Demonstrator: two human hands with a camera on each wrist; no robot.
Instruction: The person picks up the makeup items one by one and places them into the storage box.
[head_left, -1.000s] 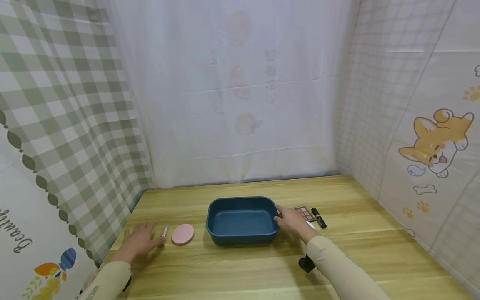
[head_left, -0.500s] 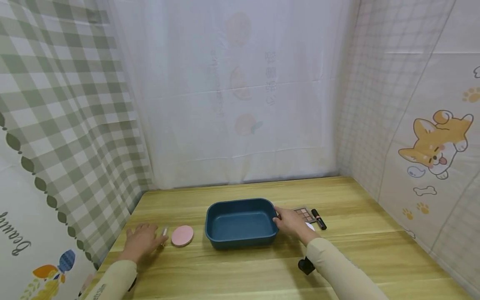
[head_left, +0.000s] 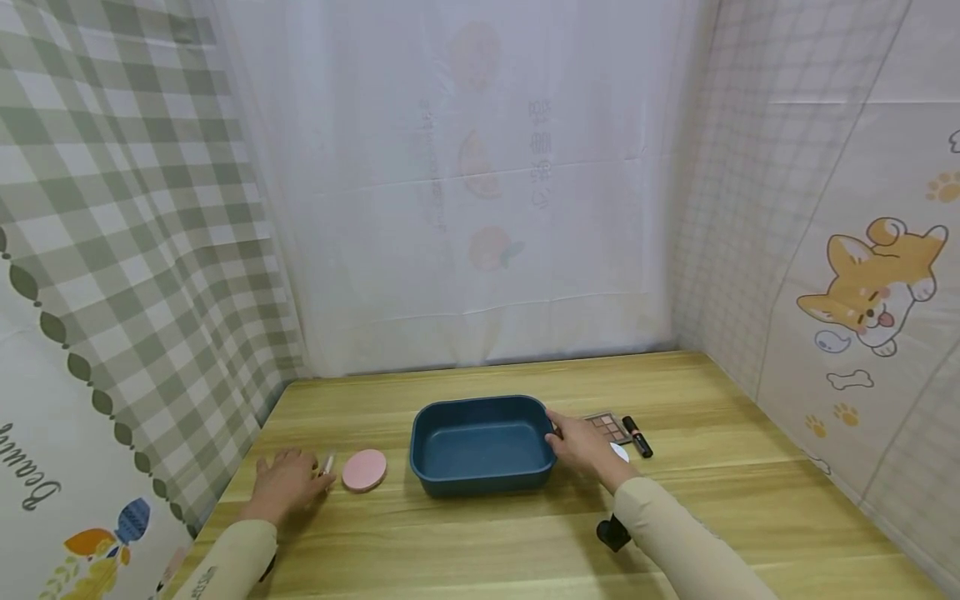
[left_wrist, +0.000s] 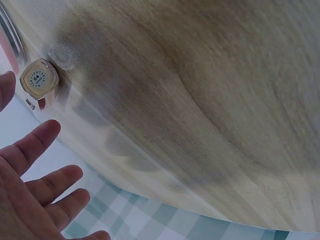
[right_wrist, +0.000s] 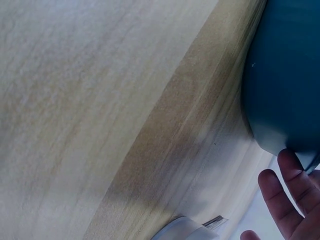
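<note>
My left hand [head_left: 285, 483] is by a small slim cosmetic tube [head_left: 327, 464] at the table's left. In the left wrist view, the tube's gold end [left_wrist: 40, 79] lies between thumb and forefinger, with gaps visible on both sides; the fingers are spread. A pink round compact [head_left: 364, 470] lies just right of the tube. My right hand [head_left: 585, 446] holds the right rim of a dark blue rectangular basin [head_left: 487, 485], thumb at the rim. In the right wrist view, fingers touch the basin's outer wall [right_wrist: 285, 75]. No items show inside the basin.
Right of the basin lie an eyeshadow palette [head_left: 609, 427], a black lipstick-like tube [head_left: 637, 437] and a white round item [head_left: 619, 452], partly hidden by my right hand and wrist. Curtains surround the wooden table [head_left: 450, 550] at the left, back and right.
My left hand has shifted slightly right, its thumb and fingers coming nearer the small tube. The right hand stays at the basin's rim, and the basin has barely moved.
</note>
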